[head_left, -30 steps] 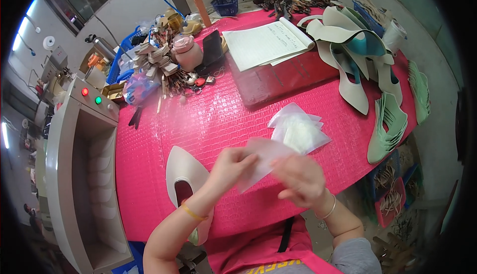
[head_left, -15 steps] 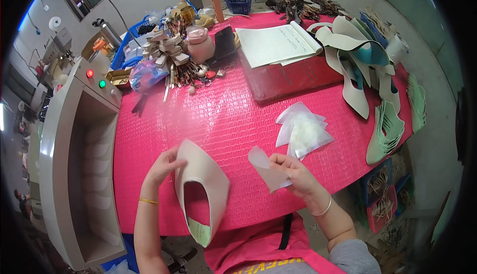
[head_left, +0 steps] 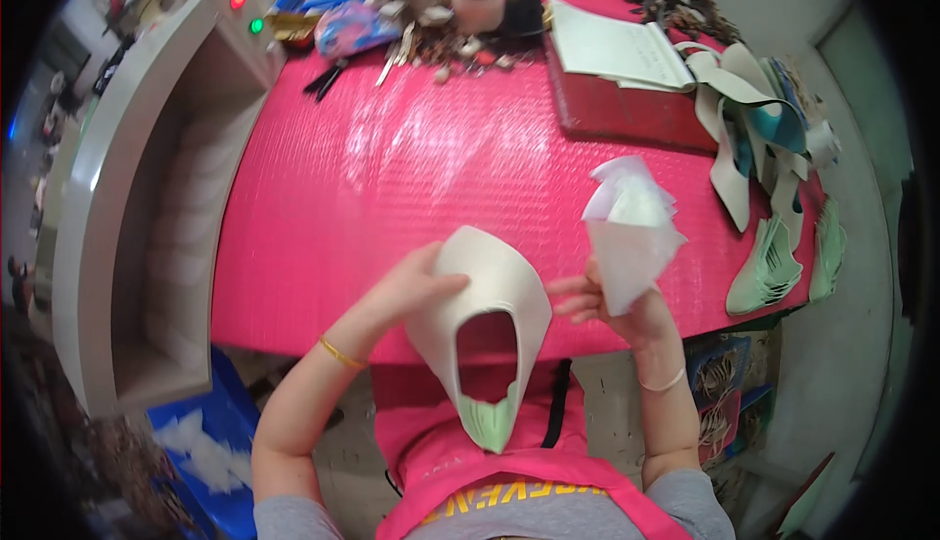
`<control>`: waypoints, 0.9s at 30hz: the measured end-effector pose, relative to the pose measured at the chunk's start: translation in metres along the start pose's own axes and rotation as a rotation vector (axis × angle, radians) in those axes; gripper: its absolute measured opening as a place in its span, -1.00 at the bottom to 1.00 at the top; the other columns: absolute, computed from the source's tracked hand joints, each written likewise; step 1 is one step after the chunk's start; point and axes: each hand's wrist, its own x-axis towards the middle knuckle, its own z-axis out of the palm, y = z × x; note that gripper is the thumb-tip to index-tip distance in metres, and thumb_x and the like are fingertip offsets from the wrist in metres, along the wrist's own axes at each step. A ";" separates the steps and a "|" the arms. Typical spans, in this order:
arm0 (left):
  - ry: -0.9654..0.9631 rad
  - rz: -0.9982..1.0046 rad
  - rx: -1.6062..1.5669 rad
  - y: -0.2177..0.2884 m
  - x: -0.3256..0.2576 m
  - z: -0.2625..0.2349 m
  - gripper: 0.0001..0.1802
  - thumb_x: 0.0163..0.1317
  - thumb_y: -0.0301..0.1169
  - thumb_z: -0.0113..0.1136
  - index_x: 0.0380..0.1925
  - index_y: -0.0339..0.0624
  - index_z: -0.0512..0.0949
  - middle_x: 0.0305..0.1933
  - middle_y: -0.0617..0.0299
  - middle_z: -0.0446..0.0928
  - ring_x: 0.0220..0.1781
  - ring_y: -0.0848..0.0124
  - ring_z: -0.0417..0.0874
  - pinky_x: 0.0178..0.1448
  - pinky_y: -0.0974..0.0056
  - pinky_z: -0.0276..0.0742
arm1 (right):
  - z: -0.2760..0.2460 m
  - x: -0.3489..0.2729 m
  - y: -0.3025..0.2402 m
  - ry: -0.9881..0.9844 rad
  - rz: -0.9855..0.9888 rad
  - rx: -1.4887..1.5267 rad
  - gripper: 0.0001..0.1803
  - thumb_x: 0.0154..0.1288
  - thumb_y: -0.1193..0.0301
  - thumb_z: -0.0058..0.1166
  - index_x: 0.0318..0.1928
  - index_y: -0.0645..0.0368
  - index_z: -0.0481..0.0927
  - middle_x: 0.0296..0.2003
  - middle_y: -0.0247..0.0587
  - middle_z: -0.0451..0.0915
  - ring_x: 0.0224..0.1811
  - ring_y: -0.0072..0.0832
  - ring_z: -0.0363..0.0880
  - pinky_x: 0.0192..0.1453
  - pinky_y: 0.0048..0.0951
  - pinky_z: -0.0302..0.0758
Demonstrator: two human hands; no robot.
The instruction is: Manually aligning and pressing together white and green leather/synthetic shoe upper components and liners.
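Over the table's near edge, my left hand (head_left: 431, 283) grips the side of a cream shoe upper (head_left: 529, 290), thumb on its outer face. The upper has a large oval opening, and its pale green lining (head_left: 490, 422) shows at the end nearest me. To the right, my right hand (head_left: 632, 315) holds a translucent white toe-shaped sheet (head_left: 627, 256) upright, its lower tip by the palm. Several fingers of that hand stretch toward the upper, close to its right edge. Behind the sheet lies a pile of similar translucent pieces (head_left: 632, 192), partly hidden.
A grey machine with a deep opening (head_left: 98, 246) and red and green lights stands at left. On the pink table (head_left: 323, 207) are a red board (head_left: 627, 114) with a notebook (head_left: 622, 46), cream uppers (head_left: 729, 187) and green linings (head_left: 764, 271). A blue bin (head_left: 220, 383) stands below left.
My view has tilted down and shifted. The upper has come nearer my right hand, which has turned palm up with the translucent sheet raised and its fingers stretched out.
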 end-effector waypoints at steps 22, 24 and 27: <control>0.463 -0.042 -0.363 -0.080 -0.086 -0.015 -0.58 0.22 -0.17 -0.04 -0.54 -0.38 0.47 -0.67 0.22 0.47 -0.61 0.54 0.49 -0.55 0.44 0.36 | 0.088 0.081 0.099 0.219 0.139 -0.861 -0.80 0.18 0.40 -0.02 -0.45 0.32 0.47 -0.72 -0.29 0.45 -0.76 -0.64 0.39 -0.71 -0.59 0.30; 0.403 -0.067 -0.352 -0.083 -0.085 -0.021 -0.59 0.22 -0.17 -0.03 -0.52 -0.38 0.48 -0.66 0.24 0.47 -0.62 0.56 0.49 -0.55 0.46 0.36 | 0.091 0.082 0.100 0.233 0.133 -0.902 -0.80 0.16 0.40 -0.01 -0.45 0.33 0.47 -0.71 -0.25 0.46 -0.74 -0.62 0.40 -0.68 -0.57 0.31; 0.386 -0.028 -0.290 -0.090 -0.085 -0.026 -0.83 0.16 -0.43 0.03 -0.50 -0.33 0.45 -0.62 0.23 0.48 -0.61 0.54 0.51 -0.55 0.48 0.41 | 0.088 0.086 0.101 0.240 0.070 -1.005 -0.79 0.13 0.41 0.01 -0.46 0.35 0.49 -0.70 -0.18 0.48 -0.69 -0.59 0.44 -0.62 -0.52 0.33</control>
